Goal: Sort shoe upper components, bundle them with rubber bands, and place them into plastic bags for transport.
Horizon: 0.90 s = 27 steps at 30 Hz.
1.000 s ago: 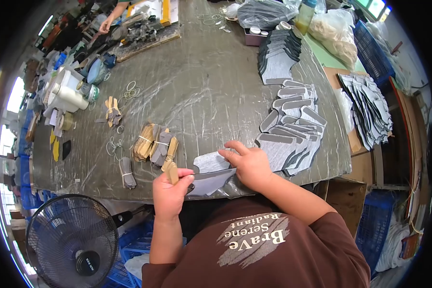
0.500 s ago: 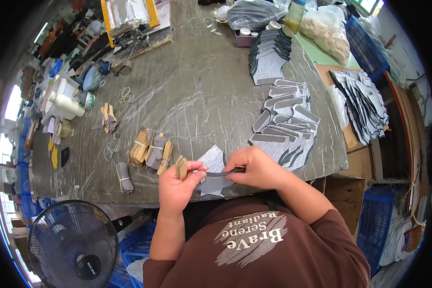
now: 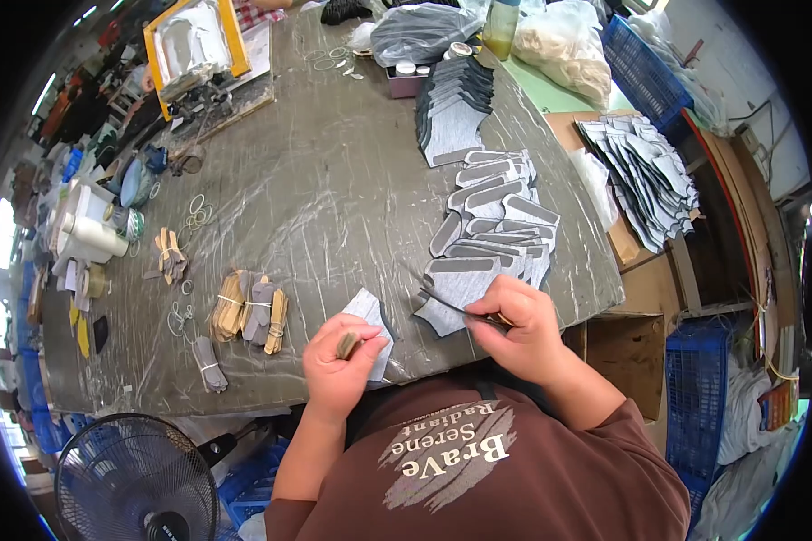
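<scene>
Close to the table's near edge, my left hand (image 3: 341, 359) is closed on a small stack of tan strips (image 3: 346, 345). Its fingers are over a grey fabric piece (image 3: 364, 307) lying on the table, and partly hide it. Further right, my right hand (image 3: 521, 323) pinches a thin dark grey fabric piece (image 3: 444, 300), seen nearly edge-on. That piece is above the near end of a spread row of grey cut pieces (image 3: 478, 242), several bearing darker strips. Whether it touches the row I cannot tell.
Left of my hands are banded bundles of tan and grey strips (image 3: 228, 307) and loose rubber bands (image 3: 179, 317). Behind the row stands a fanned pile of grey pieces (image 3: 456, 126). A fan (image 3: 138, 478) is at lower left, and a blue crate (image 3: 700, 406) at right.
My left hand has let go of the dark grey piece that both hands held. My right hand has carried it rightward to the row. The view has shifted somewhat.
</scene>
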{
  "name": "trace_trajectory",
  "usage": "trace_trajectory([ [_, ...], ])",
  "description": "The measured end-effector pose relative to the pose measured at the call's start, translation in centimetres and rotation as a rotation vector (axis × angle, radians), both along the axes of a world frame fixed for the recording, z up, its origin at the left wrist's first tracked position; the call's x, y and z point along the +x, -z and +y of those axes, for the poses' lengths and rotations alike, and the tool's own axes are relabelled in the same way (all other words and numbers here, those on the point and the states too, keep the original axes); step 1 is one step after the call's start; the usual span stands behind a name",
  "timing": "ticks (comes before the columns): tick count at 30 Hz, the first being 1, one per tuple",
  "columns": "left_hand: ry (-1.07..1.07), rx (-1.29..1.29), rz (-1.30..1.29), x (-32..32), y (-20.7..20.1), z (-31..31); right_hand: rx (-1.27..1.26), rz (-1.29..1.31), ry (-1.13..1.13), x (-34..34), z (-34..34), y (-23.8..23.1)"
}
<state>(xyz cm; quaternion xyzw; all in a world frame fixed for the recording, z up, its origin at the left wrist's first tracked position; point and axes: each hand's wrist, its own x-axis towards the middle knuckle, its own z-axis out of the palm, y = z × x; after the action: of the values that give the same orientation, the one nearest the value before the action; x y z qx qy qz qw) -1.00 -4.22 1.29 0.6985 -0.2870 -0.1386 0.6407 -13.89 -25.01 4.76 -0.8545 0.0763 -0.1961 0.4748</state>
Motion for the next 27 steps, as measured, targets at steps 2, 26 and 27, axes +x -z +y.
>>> trace_trajectory([
  [2,0.033,-0.045,-0.076,-0.6,-1.1,-1.3,0.267,0.031,-0.049,0.2,1.1,1.0],
  [26,0.203,0.261,-0.23,-0.8,-1.8,-1.8,0.802,0.364,-0.414,1.9,2.4,5.0],
  [27,0.226,0.282,-0.372,-1.0,-1.7,-1.9,0.797,0.494,-0.386,2.3,2.0,5.0],
])
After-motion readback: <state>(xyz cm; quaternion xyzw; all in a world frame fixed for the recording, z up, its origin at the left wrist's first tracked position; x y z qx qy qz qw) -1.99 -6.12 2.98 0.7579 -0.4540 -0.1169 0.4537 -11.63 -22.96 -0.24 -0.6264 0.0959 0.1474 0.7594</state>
